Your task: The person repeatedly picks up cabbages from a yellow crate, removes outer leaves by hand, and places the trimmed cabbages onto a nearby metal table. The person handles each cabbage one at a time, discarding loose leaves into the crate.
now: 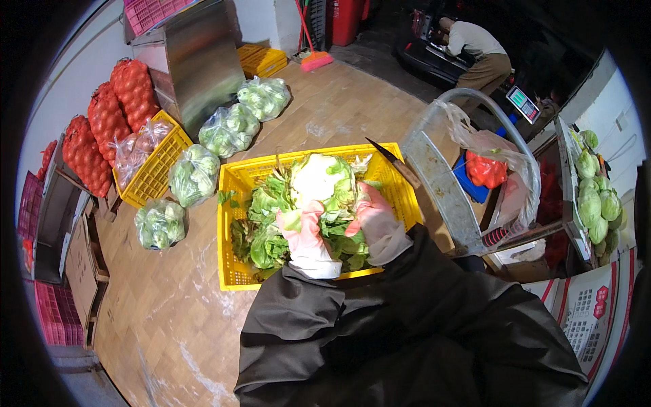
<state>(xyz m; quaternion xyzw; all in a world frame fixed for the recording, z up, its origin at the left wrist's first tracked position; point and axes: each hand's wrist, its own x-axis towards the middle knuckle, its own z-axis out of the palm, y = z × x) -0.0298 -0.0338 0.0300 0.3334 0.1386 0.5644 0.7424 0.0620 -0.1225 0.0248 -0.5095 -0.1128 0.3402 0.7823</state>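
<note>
My left hand (306, 231), in a pink and white glove, holds the near left side of a pale, brightly lit head of leafy vegetable (323, 183). On its right side is my right hand (375, 221), gloved the same way, with fingers against the outer leaves. Both hands are over a yellow plastic crate (222, 229) holding loose green leaves (267, 244), some of them brownish. A knife (407, 173) with a wooden handle lies across the crate's far right corner, its dark blade pointing away.
Bagged green vegetables (193, 175) sit on the floor at the left, near red net sacks (107, 114) and another yellow crate (173, 152). A metal-framed cart (432, 188) stands close on the right, beside a blue scale (473, 185). A person (483, 51) bends over a vehicle farther back.
</note>
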